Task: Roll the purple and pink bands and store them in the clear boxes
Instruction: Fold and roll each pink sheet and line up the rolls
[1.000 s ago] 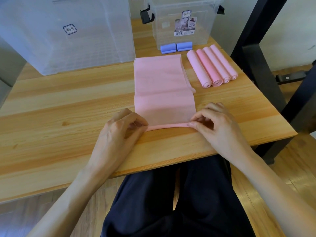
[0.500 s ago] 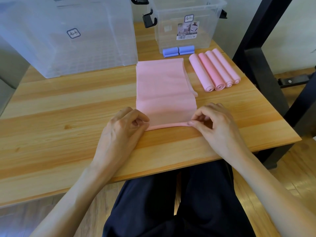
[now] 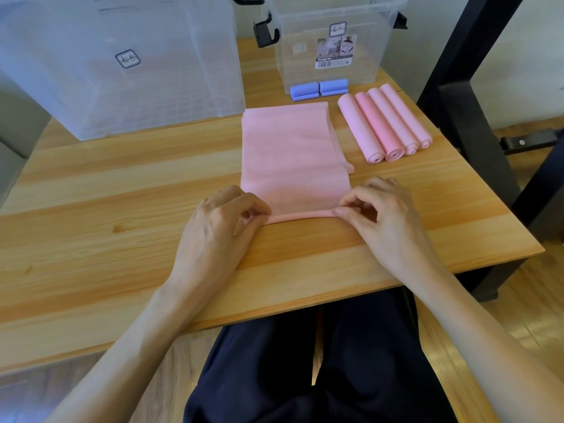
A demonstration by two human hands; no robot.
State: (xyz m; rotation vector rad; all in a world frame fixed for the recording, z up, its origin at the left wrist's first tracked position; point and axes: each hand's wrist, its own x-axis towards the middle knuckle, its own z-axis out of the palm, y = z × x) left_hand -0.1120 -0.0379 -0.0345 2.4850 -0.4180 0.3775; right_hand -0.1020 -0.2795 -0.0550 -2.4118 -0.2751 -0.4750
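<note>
My left hand (image 3: 225, 221) and right hand (image 3: 377, 213) are both pinching the near edge of the flat pink band (image 3: 293, 154), fingers curled round the thin first turn of the roll (image 3: 300, 215) at centre frame. The band is lying flat on the wooden surface (image 3: 122, 193), stretching toward the small clear box (image 3: 332, 41) at upper centre. I am judging the start as the risky part: if one hand is turning faster, the roll is going to skew into a cone, or spring loose. Four finished pink rolls (image 3: 387, 123) and two purple rolls (image 3: 319, 88) are waiting outside the boxes, the large clear box (image 3: 116, 62) sitting upper left.
</note>
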